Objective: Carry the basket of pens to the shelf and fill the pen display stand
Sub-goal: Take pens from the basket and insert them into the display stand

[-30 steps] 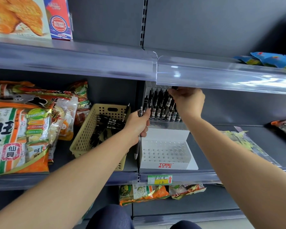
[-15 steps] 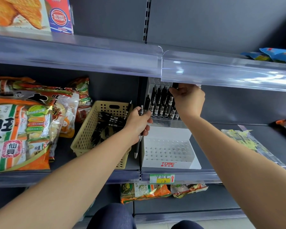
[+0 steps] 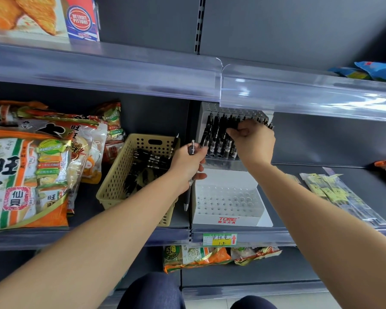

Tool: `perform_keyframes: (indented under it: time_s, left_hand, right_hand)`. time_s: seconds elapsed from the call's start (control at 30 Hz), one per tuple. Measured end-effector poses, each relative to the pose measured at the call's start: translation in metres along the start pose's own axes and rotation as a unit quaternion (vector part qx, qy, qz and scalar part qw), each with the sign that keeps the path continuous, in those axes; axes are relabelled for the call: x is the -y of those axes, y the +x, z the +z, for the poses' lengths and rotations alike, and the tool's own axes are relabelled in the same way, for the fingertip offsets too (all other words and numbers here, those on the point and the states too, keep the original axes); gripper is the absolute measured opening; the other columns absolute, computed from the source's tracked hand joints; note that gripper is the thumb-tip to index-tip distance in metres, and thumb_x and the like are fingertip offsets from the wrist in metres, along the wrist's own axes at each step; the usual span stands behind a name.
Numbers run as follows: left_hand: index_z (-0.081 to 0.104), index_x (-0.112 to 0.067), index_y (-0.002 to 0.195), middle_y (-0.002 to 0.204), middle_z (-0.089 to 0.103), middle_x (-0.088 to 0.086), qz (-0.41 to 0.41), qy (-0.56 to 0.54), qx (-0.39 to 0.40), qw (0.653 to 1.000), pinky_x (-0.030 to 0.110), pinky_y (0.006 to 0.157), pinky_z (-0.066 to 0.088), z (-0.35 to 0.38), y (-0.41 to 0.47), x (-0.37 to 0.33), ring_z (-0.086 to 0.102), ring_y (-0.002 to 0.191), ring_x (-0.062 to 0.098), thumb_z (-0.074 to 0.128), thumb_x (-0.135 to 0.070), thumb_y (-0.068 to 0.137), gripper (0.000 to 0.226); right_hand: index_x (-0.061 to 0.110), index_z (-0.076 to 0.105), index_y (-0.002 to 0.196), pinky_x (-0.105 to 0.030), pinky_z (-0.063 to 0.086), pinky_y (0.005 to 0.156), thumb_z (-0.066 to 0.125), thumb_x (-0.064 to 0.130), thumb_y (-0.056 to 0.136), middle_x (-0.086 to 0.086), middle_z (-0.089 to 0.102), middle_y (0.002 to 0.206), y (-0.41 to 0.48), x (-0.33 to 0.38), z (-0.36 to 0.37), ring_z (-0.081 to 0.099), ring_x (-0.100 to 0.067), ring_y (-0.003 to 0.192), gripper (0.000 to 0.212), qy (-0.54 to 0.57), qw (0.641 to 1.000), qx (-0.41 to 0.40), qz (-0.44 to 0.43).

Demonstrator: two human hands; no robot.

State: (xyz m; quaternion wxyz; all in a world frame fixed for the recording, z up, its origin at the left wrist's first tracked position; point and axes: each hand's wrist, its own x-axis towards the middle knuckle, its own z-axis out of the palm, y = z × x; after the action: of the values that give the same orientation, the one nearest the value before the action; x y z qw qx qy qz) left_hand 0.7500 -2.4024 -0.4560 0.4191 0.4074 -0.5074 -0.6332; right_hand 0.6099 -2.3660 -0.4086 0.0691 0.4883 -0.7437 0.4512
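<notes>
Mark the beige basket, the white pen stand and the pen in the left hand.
beige basket [image 3: 114,182]: head view, perforated left wall.
white pen stand [image 3: 206,219]: head view, front panel.
held pen [image 3: 187,195]: head view, lower barrel.

The clear plastic shelf-edge strip [image 3: 299,97] covers the top of the white perforated pen display stand [image 3: 226,216], and the right hand [image 3: 252,143] hides some of the black pens [image 3: 216,134] standing there, so I cannot tell if its fingers [image 3: 234,131] pinch one. The left hand [image 3: 187,166] grips a black click pen [image 3: 191,149] whose middle is lost inside the fist, and the forearm hides one corner of the beige perforated plastic basket [image 3: 116,179].
</notes>
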Motion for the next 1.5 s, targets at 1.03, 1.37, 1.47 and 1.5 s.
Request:
perform_keyframes:
  time_s: [1.03, 1.37, 1.47, 1.5]
  left_hand:
    - [0.064, -0.010, 0.116, 0.072, 0.054, 0.001, -0.001, -0.009, 0.038, 0.999, 0.021, 0.046, 0.051, 0.003, -0.005, -0.005, 0.049, 0.057, 0.010, 0.063, -0.019, 0.092, 0.025]
    - [0.064, -0.008, 0.108, 0.073, 0.057, 0.002, 0.006, 0.015, 0.078, 0.997, 0.025, 0.052, 0.053, 0.000, -0.007, -0.006, 0.053, 0.060, 0.011, 0.060, -0.018, 0.094, 0.018]
    - [0.065, -0.016, 0.096, 0.080, 0.061, 0.000, 0.023, 0.027, 0.059, 0.998, 0.029, 0.069, 0.050, 0.000, -0.006, -0.007, 0.056, 0.074, 0.014, 0.056, -0.025, 0.096, 0.013]
    - [0.065, -0.019, 0.095, 0.084, 0.062, 0.000, 0.025, 0.038, 0.036, 0.998, 0.030, 0.072, 0.048, 0.000, -0.005, -0.007, 0.056, 0.078, 0.014, 0.055, -0.026, 0.097, 0.013]
  right_hand:
    - [0.010, 0.046, 0.049, -0.024, 0.033, 0.046, 0.058, 0.053, 0.088, -0.004, 0.045, 0.047, -0.002, -0.004, 0.000, 0.048, -0.026, 0.048, 0.058, -0.168, 0.983, 0.075, 0.005]
    - [0.010, 0.064, 0.103, -0.019, 0.041, 0.043, 0.076, 0.020, 0.080, 0.002, 0.066, 0.073, -0.015, 0.015, -0.008, 0.056, -0.007, 0.055, 0.028, 0.288, 0.916, 0.219, 0.170]
    - [0.006, 0.062, 0.109, -0.022, 0.051, 0.050, 0.075, 0.015, 0.080, -0.001, 0.069, 0.082, -0.010, 0.017, -0.012, 0.065, -0.011, 0.065, 0.033, 0.325, 0.913, 0.178, 0.171]
    - [0.007, 0.064, 0.107, -0.024, 0.055, 0.056, 0.076, 0.016, 0.080, -0.001, 0.070, 0.083, -0.007, 0.018, -0.013, 0.066, -0.013, 0.068, 0.031, 0.315, 0.925, 0.144, 0.158]
